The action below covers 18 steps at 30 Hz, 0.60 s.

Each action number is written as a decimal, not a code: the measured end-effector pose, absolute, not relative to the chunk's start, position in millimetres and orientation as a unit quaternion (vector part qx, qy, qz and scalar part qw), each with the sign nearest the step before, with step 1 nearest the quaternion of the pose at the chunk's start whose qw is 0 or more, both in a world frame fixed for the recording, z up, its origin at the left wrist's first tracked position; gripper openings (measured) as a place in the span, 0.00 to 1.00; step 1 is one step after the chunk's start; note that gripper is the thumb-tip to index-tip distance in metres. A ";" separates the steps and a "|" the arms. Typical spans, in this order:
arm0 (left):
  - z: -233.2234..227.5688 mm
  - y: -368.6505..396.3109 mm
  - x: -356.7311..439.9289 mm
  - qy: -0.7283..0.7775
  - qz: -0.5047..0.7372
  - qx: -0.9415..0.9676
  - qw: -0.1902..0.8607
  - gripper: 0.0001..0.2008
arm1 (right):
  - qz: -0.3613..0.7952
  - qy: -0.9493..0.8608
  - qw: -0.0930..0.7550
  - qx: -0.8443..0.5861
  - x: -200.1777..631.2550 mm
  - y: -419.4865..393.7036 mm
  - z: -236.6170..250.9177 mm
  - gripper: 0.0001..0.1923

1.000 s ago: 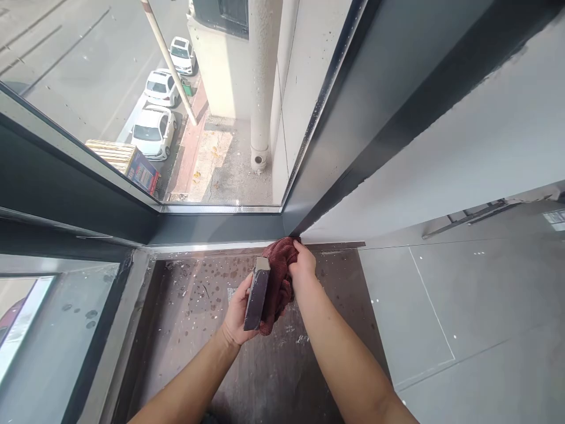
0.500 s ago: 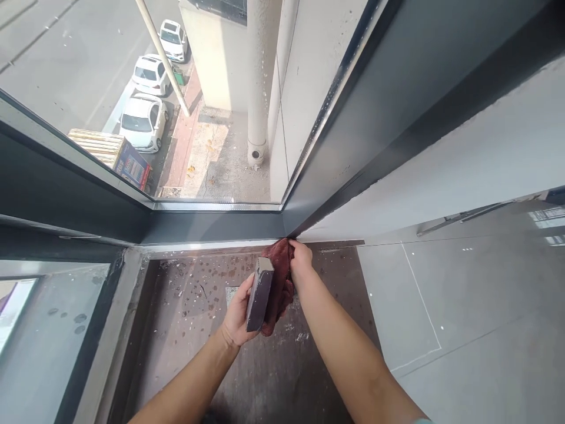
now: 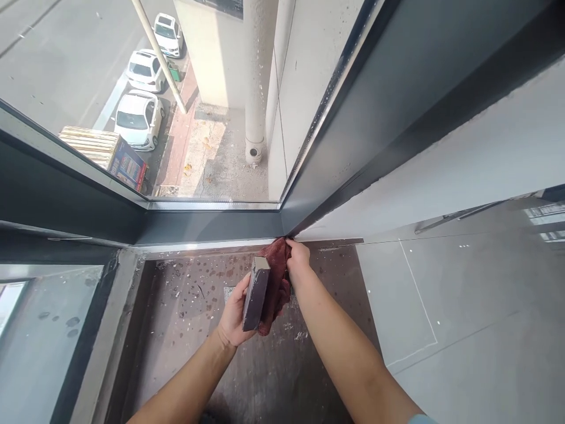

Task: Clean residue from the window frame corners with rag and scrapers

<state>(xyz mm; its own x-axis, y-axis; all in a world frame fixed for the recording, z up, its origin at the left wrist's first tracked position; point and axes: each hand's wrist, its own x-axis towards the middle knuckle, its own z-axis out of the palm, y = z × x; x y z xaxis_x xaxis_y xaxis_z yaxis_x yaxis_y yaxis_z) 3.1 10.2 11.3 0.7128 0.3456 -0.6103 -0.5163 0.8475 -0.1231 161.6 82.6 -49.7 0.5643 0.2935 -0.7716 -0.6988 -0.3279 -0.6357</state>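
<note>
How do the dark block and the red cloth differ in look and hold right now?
The dark block looks stiff and flat-faced; the red cloth looks soft and folded. The block is dark purplish with a pale end; the cloth is deep red. The left hand grips the block; the right hand holds the cloth. Both are hand-held, side by side.

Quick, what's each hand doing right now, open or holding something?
Left hand: closed, holding a dark block.
Right hand: closed, holding a dark red cloth.
</note>
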 end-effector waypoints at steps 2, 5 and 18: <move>11.4 10.1 3.6 0.305 0.237 -0.141 0.912 0.18 | 0.449 0.149 0.553 -0.686 160.6 83.3 -50.0 0.08; 11.8 8.9 4.2 0.320 0.229 -0.143 0.908 0.18 | 0.460 0.151 0.545 -0.684 159.8 84.5 -47.8 0.08; 18.5 10.6 3.7 0.313 0.233 -0.135 0.911 0.18 | 0.488 0.081 0.498 -0.712 157.1 92.3 -51.0 0.09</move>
